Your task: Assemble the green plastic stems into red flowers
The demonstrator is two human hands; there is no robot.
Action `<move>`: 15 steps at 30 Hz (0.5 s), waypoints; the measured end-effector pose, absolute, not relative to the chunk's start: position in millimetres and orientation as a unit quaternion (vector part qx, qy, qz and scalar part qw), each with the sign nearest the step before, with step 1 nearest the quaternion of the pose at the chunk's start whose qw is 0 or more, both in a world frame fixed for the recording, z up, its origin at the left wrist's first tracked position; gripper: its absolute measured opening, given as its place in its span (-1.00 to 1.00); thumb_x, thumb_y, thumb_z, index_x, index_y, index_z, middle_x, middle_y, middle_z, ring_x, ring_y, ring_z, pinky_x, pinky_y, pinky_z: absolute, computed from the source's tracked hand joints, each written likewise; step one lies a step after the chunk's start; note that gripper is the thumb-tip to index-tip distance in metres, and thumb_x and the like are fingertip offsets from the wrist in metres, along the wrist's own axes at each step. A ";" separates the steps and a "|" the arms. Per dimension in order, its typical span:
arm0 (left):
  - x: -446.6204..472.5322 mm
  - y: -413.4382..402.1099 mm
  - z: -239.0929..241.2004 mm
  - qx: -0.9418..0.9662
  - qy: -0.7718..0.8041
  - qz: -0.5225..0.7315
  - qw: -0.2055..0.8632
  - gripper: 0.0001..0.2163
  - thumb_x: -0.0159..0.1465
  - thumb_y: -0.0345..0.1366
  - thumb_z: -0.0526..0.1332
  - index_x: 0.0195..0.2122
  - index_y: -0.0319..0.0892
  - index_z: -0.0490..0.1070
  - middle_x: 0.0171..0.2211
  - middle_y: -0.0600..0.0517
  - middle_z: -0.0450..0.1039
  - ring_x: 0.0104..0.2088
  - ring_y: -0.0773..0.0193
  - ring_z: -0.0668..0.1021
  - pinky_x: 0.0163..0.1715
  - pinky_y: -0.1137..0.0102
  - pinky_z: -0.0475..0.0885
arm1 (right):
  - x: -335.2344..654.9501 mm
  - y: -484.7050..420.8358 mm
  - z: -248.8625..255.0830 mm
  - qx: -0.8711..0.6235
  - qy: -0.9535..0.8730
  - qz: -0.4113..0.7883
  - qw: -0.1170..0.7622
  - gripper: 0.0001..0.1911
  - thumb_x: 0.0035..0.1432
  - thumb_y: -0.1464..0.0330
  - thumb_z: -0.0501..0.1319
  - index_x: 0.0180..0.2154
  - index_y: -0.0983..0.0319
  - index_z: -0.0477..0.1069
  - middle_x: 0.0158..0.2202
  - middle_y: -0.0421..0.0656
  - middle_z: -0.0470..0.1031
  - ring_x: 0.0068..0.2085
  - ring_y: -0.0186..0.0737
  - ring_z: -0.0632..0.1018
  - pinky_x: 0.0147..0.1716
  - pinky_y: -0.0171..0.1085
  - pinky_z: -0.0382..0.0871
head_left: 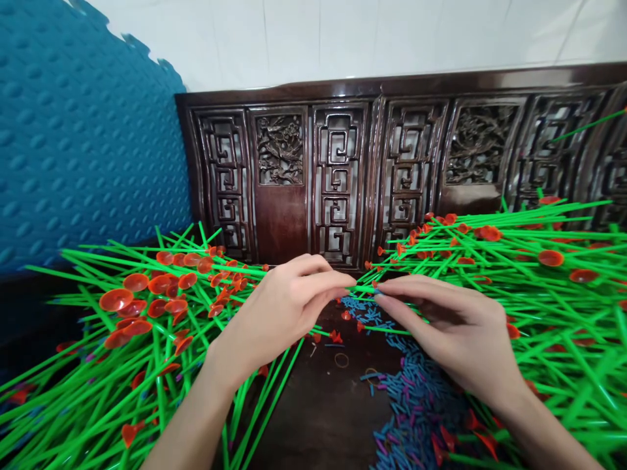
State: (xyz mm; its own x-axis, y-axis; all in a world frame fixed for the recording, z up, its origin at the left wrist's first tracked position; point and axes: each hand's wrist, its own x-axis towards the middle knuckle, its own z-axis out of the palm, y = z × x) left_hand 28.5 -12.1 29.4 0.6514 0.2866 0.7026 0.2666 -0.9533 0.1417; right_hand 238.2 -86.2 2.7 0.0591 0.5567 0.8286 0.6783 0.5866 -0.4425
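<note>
My left hand (301,294) is closed in a pinch on a green plastic stick (363,288), whose short visible stretch runs toward the other hand. Facing it, my right hand (453,326) pinches thumb against fingers at the stick's end. A speck of blue shows between those fingertips, apparently a small blue piece (377,292), mostly hidden. Beneath the hands lies a heap of short blue and purple pieces (416,391). Green sticks with red cup-shaped ends (116,299) are piled at the left, and a similar pile of green sticks (553,313) spreads at the right.
All this lies on a dark wooden seat (313,405), where a rubber band (341,360) also rests. A carved wooden backrest (281,219) rises behind, below a white wall (343,39). A blue textured foam mat (88,130) stands upright at the left.
</note>
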 end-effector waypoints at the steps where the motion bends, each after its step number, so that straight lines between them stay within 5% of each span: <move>1: 28.1 -11.9 29.9 0.909 0.152 0.389 0.008 -0.80 0.39 -0.41 0.15 -0.04 -0.14 0.53 -0.19 0.02 0.51 -0.22 0.33 0.55 -0.23 0.41 0.46 | 237.8 -86.7 3.2 -0.449 -0.690 -0.067 0.564 -0.93 0.15 0.37 0.34 -0.31 0.12 0.63 -0.29 -0.19 0.68 -0.31 -0.17 0.67 -0.28 -0.22 0.62; 9: 27.8 -10.5 29.5 0.915 0.128 0.382 -0.015 -0.79 0.35 -0.50 0.18 -0.07 -0.20 0.53 -0.23 0.02 0.51 -0.25 0.33 0.54 -0.28 0.44 0.45 | 233.9 -86.7 0.0 -0.444 -0.697 -0.087 0.556 -0.89 0.15 0.41 0.32 -0.31 0.10 0.63 -0.31 -0.22 0.69 -0.35 -0.19 0.68 -0.32 -0.27 0.62; 15: 26.9 -15.4 29.4 0.916 0.116 0.355 -0.149 -0.82 0.32 -0.46 0.23 -0.11 -0.13 0.54 -0.17 0.01 0.52 -0.07 0.12 0.45 -0.07 0.17 0.39 | 232.4 -84.7 -1.6 -0.457 -0.684 0.103 0.559 -0.88 0.05 0.28 0.40 -0.32 0.15 0.62 -0.39 -0.19 0.67 -0.42 -0.22 0.65 -0.37 -0.32 0.60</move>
State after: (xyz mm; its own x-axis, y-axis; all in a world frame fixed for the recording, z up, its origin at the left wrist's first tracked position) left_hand 26.9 -15.4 29.4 0.7209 0.1066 0.6848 0.3180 -0.9288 -0.1902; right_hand 232.4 -84.7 -1.6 0.0433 0.7406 0.6706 0.5106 0.5605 -0.6520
